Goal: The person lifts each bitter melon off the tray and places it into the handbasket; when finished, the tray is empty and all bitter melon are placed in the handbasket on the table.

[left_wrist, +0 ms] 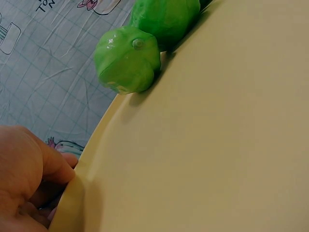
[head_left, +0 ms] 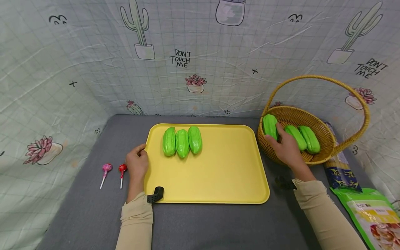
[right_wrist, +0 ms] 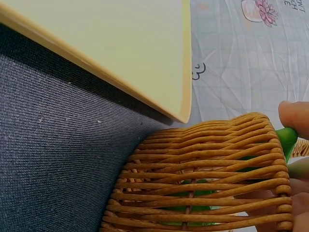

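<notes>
My left hand (head_left: 136, 162) grips the left rim of a yellow tray (head_left: 218, 173); in the left wrist view, curled fingers (left_wrist: 55, 162) meet that rim. Three glossy green cucumbers (head_left: 182, 143) lie side by side at the tray's upper left. Over at the wicker basket (head_left: 325, 140), my right hand (head_left: 287, 147) reaches inside and holds the leftmost green cucumber (head_left: 269, 125) between thumb and fingers. Two more green cucumbers (head_left: 309, 139) lie in the basket beside that hand. Through the right wrist camera, the basket's woven wall (right_wrist: 207, 179) partly hides the fingers and the held cucumber (right_wrist: 288, 137).
Left of the tray lie a pink lollipop (head_left: 106, 168) and a red lollipop (head_left: 122, 168) on the grey table (head_left: 203, 225). A blue-patterned packet (head_left: 342, 173) and a green bag (head_left: 375, 211) sit at the right. The basket's tall handle (head_left: 318, 77) arches up. A printed cloth hangs behind.
</notes>
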Demonstrator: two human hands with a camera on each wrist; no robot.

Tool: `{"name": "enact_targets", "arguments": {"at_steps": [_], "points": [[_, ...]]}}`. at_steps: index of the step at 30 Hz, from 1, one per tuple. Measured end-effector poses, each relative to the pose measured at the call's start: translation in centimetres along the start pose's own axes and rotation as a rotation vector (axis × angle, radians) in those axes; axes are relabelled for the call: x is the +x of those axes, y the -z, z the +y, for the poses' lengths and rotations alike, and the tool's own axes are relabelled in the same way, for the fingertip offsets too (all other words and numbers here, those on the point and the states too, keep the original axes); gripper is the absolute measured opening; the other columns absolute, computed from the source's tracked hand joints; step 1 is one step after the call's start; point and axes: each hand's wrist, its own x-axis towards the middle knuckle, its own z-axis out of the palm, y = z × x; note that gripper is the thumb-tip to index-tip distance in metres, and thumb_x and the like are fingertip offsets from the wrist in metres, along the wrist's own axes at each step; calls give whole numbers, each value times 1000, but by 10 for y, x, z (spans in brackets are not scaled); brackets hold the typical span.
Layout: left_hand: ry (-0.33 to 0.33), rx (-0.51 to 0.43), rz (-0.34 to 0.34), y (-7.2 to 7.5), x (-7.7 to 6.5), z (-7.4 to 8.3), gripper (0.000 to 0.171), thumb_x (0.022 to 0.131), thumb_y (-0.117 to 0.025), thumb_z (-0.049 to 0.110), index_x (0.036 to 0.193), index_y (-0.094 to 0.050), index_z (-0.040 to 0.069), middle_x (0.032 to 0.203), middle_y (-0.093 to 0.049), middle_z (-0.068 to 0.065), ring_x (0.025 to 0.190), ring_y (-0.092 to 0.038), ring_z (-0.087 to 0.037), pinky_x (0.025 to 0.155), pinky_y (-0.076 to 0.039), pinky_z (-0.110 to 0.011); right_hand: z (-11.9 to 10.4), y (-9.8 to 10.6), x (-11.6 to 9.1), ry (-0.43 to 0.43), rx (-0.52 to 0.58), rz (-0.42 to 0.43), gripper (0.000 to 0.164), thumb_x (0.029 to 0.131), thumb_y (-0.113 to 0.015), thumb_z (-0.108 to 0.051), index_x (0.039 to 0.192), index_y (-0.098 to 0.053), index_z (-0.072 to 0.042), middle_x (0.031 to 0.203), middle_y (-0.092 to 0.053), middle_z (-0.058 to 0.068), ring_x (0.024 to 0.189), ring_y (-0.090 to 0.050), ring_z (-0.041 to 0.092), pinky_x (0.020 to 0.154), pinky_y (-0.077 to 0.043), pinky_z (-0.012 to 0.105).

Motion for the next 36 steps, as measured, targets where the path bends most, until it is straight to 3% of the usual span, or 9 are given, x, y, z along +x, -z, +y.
{"name": "enact_targets", "arguments": {"at_steps": [6, 14, 23, 25, 27, 29, 30, 32, 36], "points": [[-1, -9, -3, 0, -1, 1, 38, 105, -43, 7, 135, -65, -1, 136, -64, -24, 127, -59, -39, 104, -49, -50, -1, 1, 0, -15, 10, -31, 79, 109, -46, -37, 160, -9, 10, 144, -43, 45, 125, -50, 58, 102, -42, 66], [-12, -6, -3, 1, -2, 2, 39, 104, -42, 5, 135, -65, -2, 135, -64, -26, 125, -60, -39, 102, -49, -51, -2, 0, 1, -38, 9, -50, 79, 109, -45, -39, 161, -7, 7, 141, -47, 43, 123, -52, 56, 99, -44, 64], [-9, -11, -2, 0, -1, 2, 39, 104, -43, 4, 135, -65, -1, 136, -64, -25, 126, -59, -39, 103, -48, -51, 1, 6, 4, -85, 24, -122, 86, 107, -40, -50, 162, -2, 4, 161, -21, 39, 143, -30, 58, 112, -31, 71], [-6, -12, -5, 0, -1, 2, 39, 104, -43, 5, 136, -65, 0, 136, -64, -24, 127, -59, -39, 103, -48, -51, 1, 7, 4, -100, 14, -122, 86, 107, -38, -53, 163, -2, 2, 142, -49, 41, 128, -48, 57, 104, -40, 68], [-7, -14, -5, 0, 0, 1, 39, 105, -43, 6, 136, -65, 0, 136, -64, -24, 127, -59, -39, 103, -48, -51, 1, 9, 3, -101, -7, -110, 85, 107, -38, -52, 163, -5, 3, 100, -66, 32, 95, -62, 50, 87, -49, 59], [-5, -15, -5, 0, 0, 1, 39, 105, -43, 7, 136, -65, 0, 136, -64, -24, 128, -59, -38, 103, -48, -51, 0, 10, 2, -93, -27, -95, 83, 108, -38, -51, 162, -8, 4, 66, -54, 14, 64, -54, 36, 69, -46, 47], [-3, -15, -5, 0, 0, 1, 39, 105, -43, 7, 136, -65, 1, 136, -64, -23, 128, -59, -38, 104, -48, -50, 0, 10, 1, -88, -33, -87, 82, 108, -38, -50, 162, -10, 4, 60, -47, 8, 58, -48, 29, 65, -42, 42], [-1, -14, -3, 0, 0, 0, 39, 104, -43, 7, 136, -65, 1, 136, -64, -23, 127, -59, -38, 103, -48, -50, -2, 10, 0, -80, -28, -78, 80, 108, -39, -48, 162, -12, 5, 65, -52, 12, 60, -49, 30, 64, -42, 41], [7, -11, -4, 1, 0, 1, 39, 104, -43, 6, 135, -65, 1, 136, -64, -23, 126, -59, -39, 104, -48, -50, -3, 9, -2, -84, -11, -70, 78, 108, -39, -47, 162, -14, 4, 98, -64, 35, 93, -60, 45, 76, -48, 52]]}}
